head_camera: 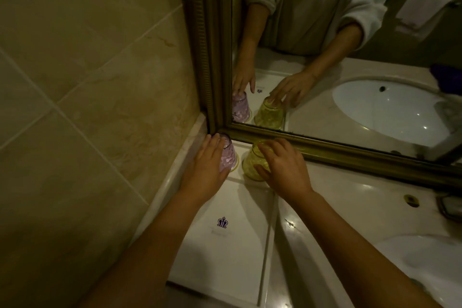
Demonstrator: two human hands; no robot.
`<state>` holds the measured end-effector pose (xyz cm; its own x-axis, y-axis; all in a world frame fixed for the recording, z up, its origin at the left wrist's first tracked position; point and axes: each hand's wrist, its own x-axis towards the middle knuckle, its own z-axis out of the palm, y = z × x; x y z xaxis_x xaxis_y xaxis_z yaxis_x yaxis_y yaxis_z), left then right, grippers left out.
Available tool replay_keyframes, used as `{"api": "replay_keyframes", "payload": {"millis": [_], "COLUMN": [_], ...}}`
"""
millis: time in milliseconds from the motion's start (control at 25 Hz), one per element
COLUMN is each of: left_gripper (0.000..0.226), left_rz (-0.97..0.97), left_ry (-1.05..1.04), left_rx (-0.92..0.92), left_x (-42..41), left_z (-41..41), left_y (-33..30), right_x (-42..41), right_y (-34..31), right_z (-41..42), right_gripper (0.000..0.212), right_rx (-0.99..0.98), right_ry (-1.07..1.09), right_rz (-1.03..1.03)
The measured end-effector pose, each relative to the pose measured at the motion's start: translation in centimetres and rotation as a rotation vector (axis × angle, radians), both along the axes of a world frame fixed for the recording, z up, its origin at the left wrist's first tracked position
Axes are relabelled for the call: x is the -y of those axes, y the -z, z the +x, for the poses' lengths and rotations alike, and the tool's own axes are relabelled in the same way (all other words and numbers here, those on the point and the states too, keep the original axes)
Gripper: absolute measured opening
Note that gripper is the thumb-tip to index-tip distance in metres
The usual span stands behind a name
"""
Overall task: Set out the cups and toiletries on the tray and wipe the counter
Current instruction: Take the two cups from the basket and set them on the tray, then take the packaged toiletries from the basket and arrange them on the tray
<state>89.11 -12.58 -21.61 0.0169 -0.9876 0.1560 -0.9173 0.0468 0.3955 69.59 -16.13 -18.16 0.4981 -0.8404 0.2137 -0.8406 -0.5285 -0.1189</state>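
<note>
Your left hand (208, 160) grips the pink cup (229, 157), right hand (285, 165) the yellow cup (253, 162), on the white tray (225, 245) atop the marble worktop (332, 197), beside the mirror (350, 57).

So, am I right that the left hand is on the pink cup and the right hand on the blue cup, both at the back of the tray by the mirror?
Not quite: the cup under the right hand is yellow, not blue. The head view shows it. The rest holds: the left hand is on the pink cup, and both stand at the back of the tray by the mirror.
</note>
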Motion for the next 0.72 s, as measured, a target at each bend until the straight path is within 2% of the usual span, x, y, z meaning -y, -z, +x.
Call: {"api": "replay_keyframes", "payload": {"millis": [120,240,400,720], "left_gripper": [0.072,0.060,0.049,0.056], "left_rz": [0.094,0.040,0.039,-0.081], "left_ry": [-0.005,0.020,0.084,0.201], "left_rx": [0.115,0.126,0.331,0.348], "left_x": [-0.4,-1.6,-5.4,-13.8], "left_z": [0.2,-1.2,-3.8,-10.0], "left_y": [-1.6,-5.3,-9.3,-11.0], "right_x": [-0.8,-2.3,-6.1,-17.7], "right_y": [-1.5,-3.8,-7.0,-8.6], "right_z": [-0.1,-0.7,-2.8,-9.7], "right_gripper": [0.050,0.042,0.039,0.039], "right_rx": [-0.021,-0.039,-0.049,-0.014], "right_ry": [-0.003,0.014,0.086,0.298], "right_rz": [0.038,0.025,-0.022,-0.046]}}
